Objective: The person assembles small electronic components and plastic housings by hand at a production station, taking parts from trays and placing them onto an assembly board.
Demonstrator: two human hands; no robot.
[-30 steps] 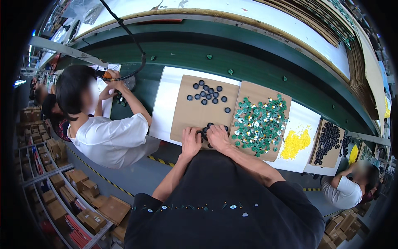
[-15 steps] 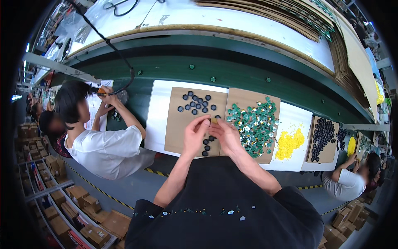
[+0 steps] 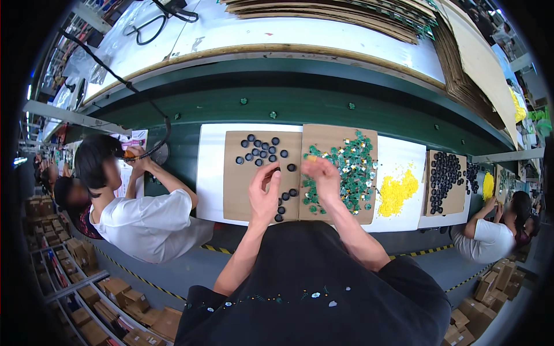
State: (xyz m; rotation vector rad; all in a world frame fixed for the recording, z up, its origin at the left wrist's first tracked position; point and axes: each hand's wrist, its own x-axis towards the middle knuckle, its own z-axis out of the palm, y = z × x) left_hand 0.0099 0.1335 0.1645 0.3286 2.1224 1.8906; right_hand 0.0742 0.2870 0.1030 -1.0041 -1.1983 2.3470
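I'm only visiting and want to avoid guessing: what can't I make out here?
All in the head view:
- Whether the left hand holds anything: its own fingers hide the grip.
- The shape of the yellowish bit by the right hand, and whether it is held: blurred.
- Fine detail on the green pieces: too small.
- The far side of the cardboard stack: cut off by the top edge.
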